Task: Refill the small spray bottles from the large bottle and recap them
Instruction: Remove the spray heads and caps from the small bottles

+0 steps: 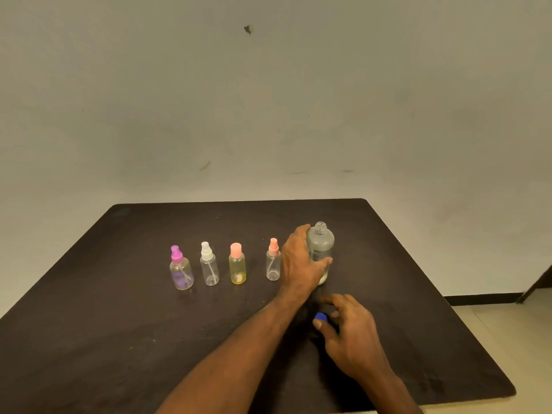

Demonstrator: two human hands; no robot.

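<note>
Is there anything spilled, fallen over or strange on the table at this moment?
Nothing stands out. The four small bottles stand upright in a row, all capped, and no liquid shows on the table. The large bottle is open and upright in the left hand; the right hand holds its blue cap.

A dark brown worktop [119,339] with rounded far corners stands against a plain pale wall [268,100] that bears a small dark mark [247,30] and faint scuffs. Right of it, beige floor [507,330] meets a black skirting strip [481,299].
</note>
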